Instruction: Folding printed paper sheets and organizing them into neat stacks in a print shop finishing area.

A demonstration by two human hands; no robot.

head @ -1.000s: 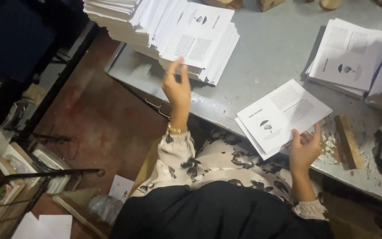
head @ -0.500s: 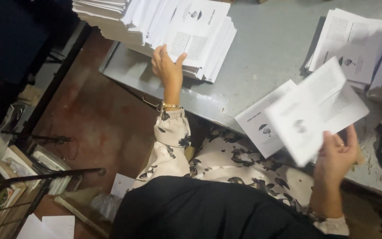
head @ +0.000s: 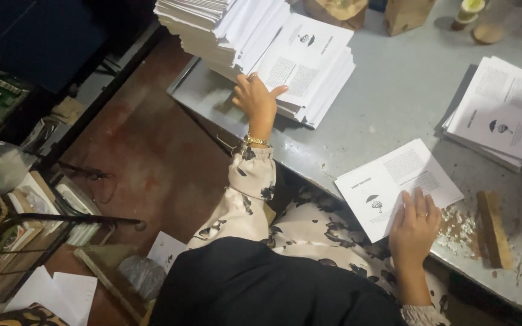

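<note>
My left hand (head: 256,99) rests on the near edge of a tall stack of white printed sheets (head: 300,57) at the table's left end, thumb on the top sheet and fingers against the side of the pile. Flat on a small pile of printed sheets (head: 397,181) near the table's front edge lies my right hand (head: 415,226), fingers spread over its lower right corner. Each sheet carries blocks of text and a small dark umbrella-like picture. Another stack of the same sheets (head: 501,111) sits at the right.
The grey table (head: 406,90) holds a wooden stick (head: 493,229) with white crumbs beside it, brown paper bags (head: 406,13) and a small cup (head: 467,11) at the back. On the reddish floor (head: 146,157) to the left are a metal rack (head: 43,223) and loose papers (head: 61,293).
My right hand, which held a sheet up in the air half a second ago, has laid it on the front pile and now presses it flat. My left hand moved onto the tall stack.
</note>
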